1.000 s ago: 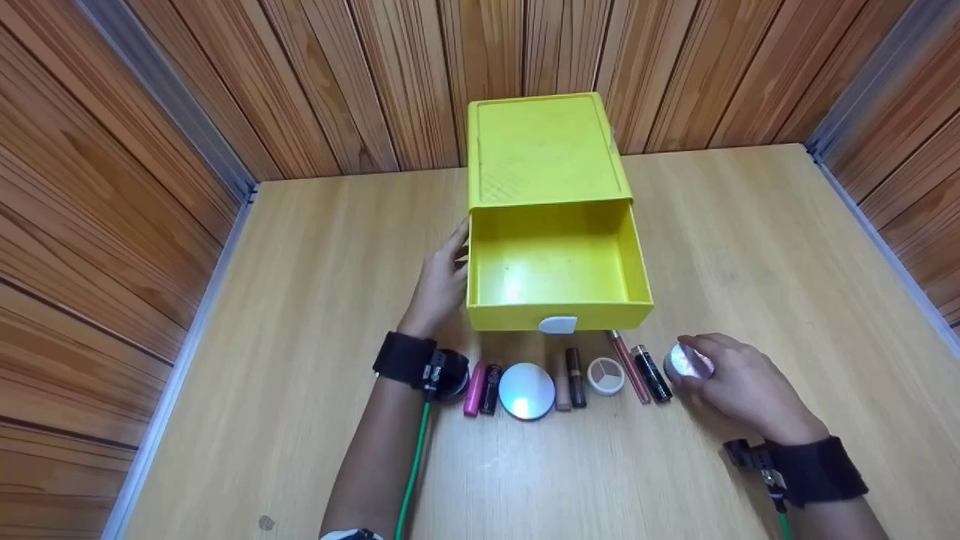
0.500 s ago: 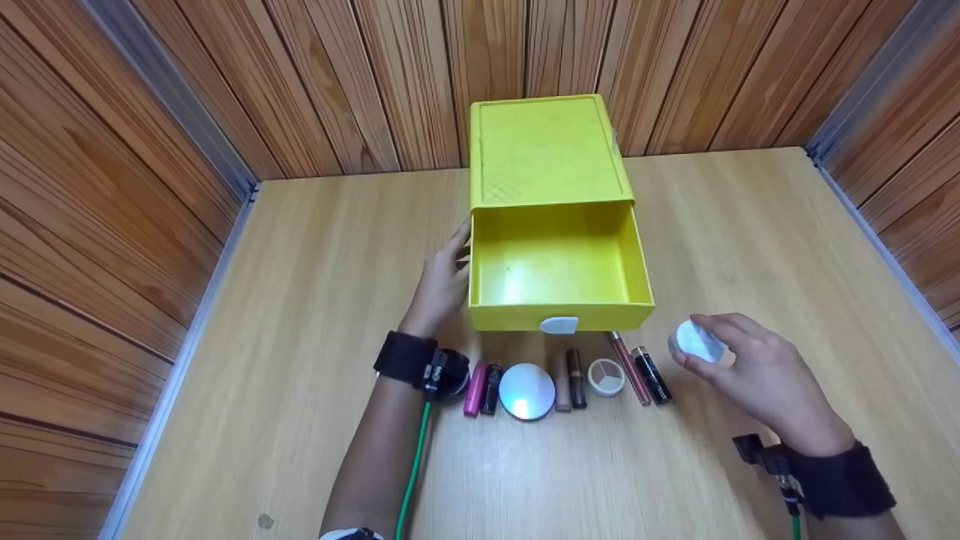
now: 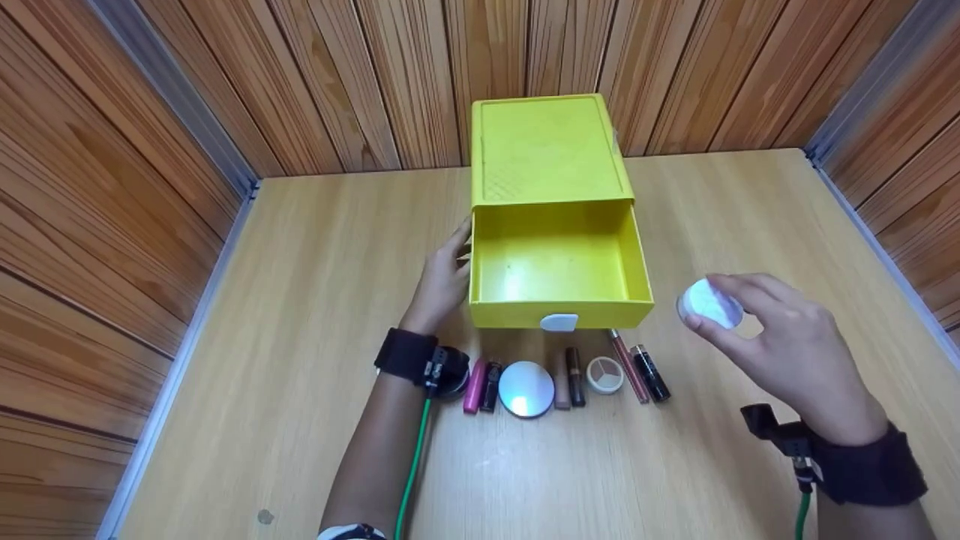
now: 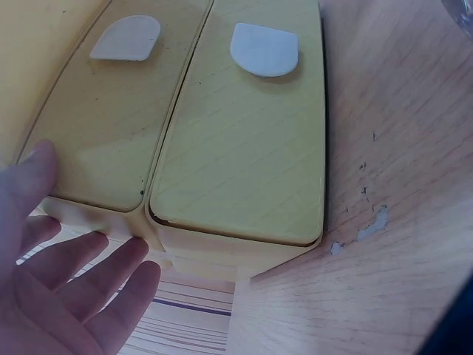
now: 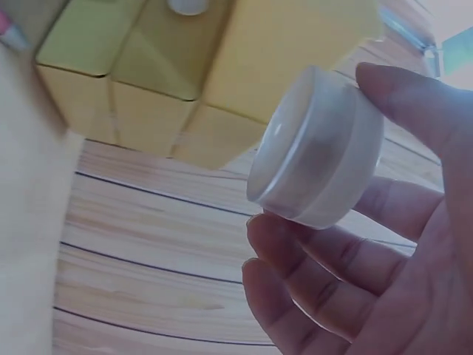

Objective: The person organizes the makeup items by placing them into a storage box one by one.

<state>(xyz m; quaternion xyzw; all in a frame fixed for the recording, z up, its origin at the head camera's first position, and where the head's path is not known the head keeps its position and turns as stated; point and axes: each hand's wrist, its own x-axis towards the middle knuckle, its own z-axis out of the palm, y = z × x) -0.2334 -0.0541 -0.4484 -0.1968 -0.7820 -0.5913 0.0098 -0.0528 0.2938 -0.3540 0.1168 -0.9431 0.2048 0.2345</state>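
Note:
In the head view my right hand [image 3: 795, 337] pinches a small round cosmetic jar [image 3: 711, 303] between thumb and fingers, to the right of the yellow drawer unit [image 3: 551, 150]. The right wrist view shows the jar [image 5: 318, 148] tilted, with clear walls and a pale lid side. My left hand [image 3: 439, 285] touches the unit's left side. In the left wrist view its fingers [image 4: 111, 274] lie fairly straight along the side, and the thumb is near a drawer front. The unit's top drawer [image 3: 562, 315], with a white handle, is pulled out and bare inside.
Before the unit lie a pink tube [image 3: 475, 386], a black tube [image 3: 490, 386], a shiny round compact [image 3: 526, 389], a brown tube [image 3: 575, 377], a round three-shade palette [image 3: 604, 375], a slim pink tube [image 3: 630, 367] and a black tube [image 3: 650, 373]. Wooden panels [image 3: 405, 75] stand behind.
My right hand has lifted the jar off the table and moved it up and slightly right, tilting it. The left hand stays at the drawer unit.

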